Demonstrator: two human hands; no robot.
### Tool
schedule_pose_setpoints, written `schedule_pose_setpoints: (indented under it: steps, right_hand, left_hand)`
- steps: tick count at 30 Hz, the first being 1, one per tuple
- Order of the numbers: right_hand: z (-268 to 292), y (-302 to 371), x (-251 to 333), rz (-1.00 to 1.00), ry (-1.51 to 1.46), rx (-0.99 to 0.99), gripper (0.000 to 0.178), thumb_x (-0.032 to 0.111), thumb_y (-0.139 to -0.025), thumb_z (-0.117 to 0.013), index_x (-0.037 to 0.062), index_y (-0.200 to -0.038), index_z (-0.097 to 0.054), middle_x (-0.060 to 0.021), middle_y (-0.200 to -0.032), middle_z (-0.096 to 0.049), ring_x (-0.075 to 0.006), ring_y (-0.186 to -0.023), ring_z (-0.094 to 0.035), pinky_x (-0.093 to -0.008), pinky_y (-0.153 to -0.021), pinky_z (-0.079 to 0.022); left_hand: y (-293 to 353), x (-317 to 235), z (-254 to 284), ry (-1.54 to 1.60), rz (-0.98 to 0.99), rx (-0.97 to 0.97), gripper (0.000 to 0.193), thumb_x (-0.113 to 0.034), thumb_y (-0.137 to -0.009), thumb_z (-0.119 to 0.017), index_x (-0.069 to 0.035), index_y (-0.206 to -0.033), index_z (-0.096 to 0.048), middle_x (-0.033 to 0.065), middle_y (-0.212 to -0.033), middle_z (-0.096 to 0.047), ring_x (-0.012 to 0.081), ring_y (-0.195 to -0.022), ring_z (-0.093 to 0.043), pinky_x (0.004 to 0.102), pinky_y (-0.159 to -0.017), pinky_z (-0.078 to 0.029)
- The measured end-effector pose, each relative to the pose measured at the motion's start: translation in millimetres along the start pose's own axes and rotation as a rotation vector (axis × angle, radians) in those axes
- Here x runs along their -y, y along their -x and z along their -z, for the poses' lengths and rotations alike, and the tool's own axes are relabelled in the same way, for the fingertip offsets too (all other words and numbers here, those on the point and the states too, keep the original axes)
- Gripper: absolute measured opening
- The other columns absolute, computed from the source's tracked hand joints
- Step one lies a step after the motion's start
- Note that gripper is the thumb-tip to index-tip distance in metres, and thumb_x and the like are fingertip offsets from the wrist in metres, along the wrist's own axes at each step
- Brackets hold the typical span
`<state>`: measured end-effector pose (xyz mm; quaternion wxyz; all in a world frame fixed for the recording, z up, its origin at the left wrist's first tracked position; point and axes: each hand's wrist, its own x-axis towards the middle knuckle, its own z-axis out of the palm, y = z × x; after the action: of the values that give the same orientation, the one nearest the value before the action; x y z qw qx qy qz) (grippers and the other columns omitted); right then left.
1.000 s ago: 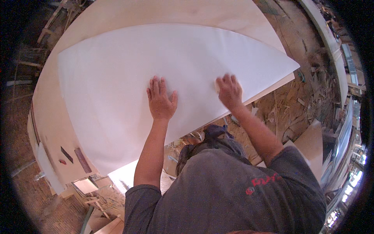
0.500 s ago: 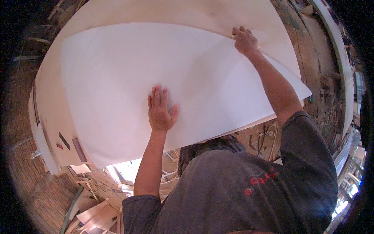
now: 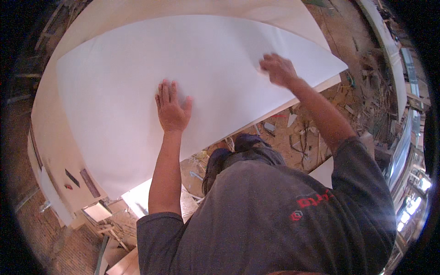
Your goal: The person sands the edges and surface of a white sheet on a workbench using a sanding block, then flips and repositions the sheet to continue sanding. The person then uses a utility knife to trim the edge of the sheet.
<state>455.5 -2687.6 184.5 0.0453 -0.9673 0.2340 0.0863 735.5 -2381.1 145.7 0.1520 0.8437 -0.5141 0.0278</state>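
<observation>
A large white sheet (image 3: 123,91) lies over a pale wooden board (image 3: 256,9), which shows past the sheet's far and left edges. My left hand (image 3: 173,110) rests flat on the middle of the sheet, fingers stretched and thumb out. Over the right part of the sheet is my right hand (image 3: 279,71), slightly blurred, its fingers curled in. Whatever those fingers may hold is hidden, and whether they touch the sheet I cannot tell.
On the board's left end lie a dark flat strip (image 3: 90,183), a smaller dark piece (image 3: 72,178) and a small red thing (image 3: 68,187). Scraps litter the brown floor (image 3: 298,133) below. Wood offcuts (image 3: 123,266) are piled at lower left.
My right hand has left the sheet's far edge and come nearer, over the sheet. The sheet's right side lies flatter along the board. My left hand stays flat; the whole view has shifted.
</observation>
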Motion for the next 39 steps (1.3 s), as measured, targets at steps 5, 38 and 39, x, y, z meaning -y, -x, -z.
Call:
schedule_pose_setpoints:
  steps: [5,38,39]
  right_hand:
    - [-11,156,26,-0.151,-0.078,0.204,0.036,0.010,-0.078,-0.071,0.0147,-0.114,-0.066,-0.0095,-0.118,-0.063,-0.0346,-0.116,-0.061,-0.0503,-0.089,-0.055]
    - [14,-99,-112,-0.860,0.006,-0.337,0.031,0.010,-0.091,-0.059,0.0148,-0.122,-0.061,-0.0110,-0.121,-0.059,-0.0363,-0.120,-0.057,-0.0562,-0.088,-0.056]
    - [10,-101,-105,-0.797,0.040,-0.370,0.033,0.009,-0.090,-0.059,0.0149,-0.122,-0.061,-0.0114,-0.121,-0.060,-0.0363,-0.121,-0.057,-0.0561,-0.088,-0.056]
  left_hand:
    - [-3,-2,0,0.025,-0.008,-0.026,0.070,-0.045,-0.097,-0.060,-0.006,-0.153,-0.045,0.0210,-0.162,-0.036,0.0380,-0.152,-0.031,0.0555,-0.123,-0.026]
    - [-8,0,2,0.065,0.051,0.099,0.073,-0.041,-0.095,-0.062,-0.007,-0.156,-0.041,0.0193,-0.166,-0.031,0.0384,-0.155,-0.026,0.0565,-0.125,-0.020]
    - [-11,1,1,0.050,0.038,0.090,0.073,-0.041,-0.095,-0.062,-0.007,-0.156,-0.041,0.0193,-0.166,-0.030,0.0385,-0.155,-0.026,0.0564,-0.125,-0.020]
